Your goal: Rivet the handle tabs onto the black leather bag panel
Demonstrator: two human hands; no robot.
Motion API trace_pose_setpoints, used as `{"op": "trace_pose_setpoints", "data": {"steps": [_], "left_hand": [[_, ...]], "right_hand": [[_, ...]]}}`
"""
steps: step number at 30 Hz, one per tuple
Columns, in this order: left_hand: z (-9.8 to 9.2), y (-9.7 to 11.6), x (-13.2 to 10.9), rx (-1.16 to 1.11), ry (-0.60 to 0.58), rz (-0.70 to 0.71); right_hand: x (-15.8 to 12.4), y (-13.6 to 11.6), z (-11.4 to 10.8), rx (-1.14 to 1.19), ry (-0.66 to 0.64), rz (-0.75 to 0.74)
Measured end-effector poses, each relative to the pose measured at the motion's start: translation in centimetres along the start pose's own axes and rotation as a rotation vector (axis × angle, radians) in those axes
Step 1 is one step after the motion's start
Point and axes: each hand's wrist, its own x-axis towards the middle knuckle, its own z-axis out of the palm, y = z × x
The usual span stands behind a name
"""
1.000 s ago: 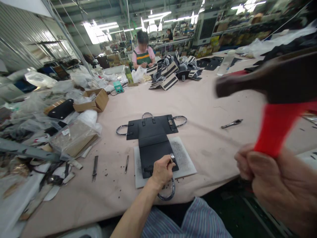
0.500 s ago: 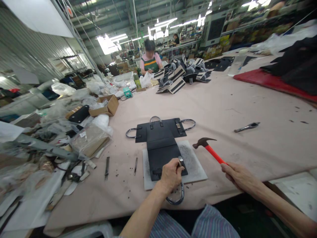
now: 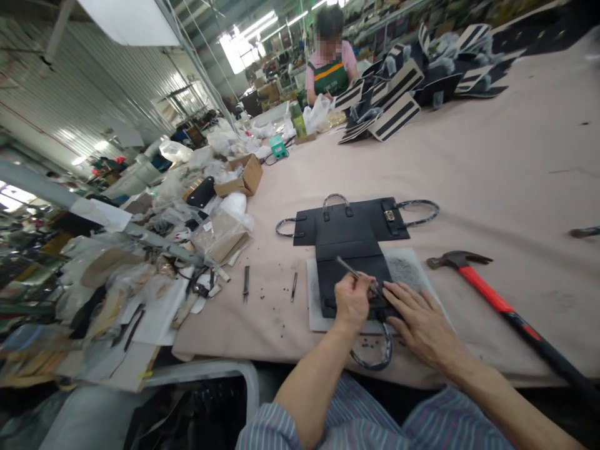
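Spread near the near edge of a broad, pale-covered table (image 3: 473, 187), a black panel (image 3: 354, 245) lies unfolded, its near flap over a white board (image 3: 404, 265) and a wrapped handle (image 3: 389, 350) looping past the board's near edge. A red-and-black hammer (image 3: 487, 290) lies beside the board's right edge, its grip running toward the table's near edge. A worker's right hand (image 3: 424, 325) is laid over the flap's near right corner, fingers extended; whether the fingertips pinch anything cannot be told. The left hand (image 3: 351, 303) grasps a slim metal tool (image 3: 345, 265), tilted. A forked tool (image 3: 246, 284) and a thinner tool (image 3: 294, 287) lie off the board's left edge. Good work here likely means keeping the flap flat, fully backed by the board, and fingertips clear of the tool's working end.
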Motion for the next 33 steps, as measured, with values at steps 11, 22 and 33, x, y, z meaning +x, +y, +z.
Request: {"op": "trace_pose_setpoints", "data": {"steps": [11,22,33], "left_hand": [[-19.3,5.5,4.1,1.259,0.253,-0.101],[-19.2,2.2,4.2,1.5,0.104,-0.081],[-15.4,2.9,2.3,1.478,-0.079,0.22]], "right_hand": [[0.3,-0.1,-0.9,0.066,-0.067,0.066],[0.6,-0.6,-2.0,0.149,-0.158,0.143],[2.6,-0.4,-3.5,0.266,-0.073,0.059]]}}
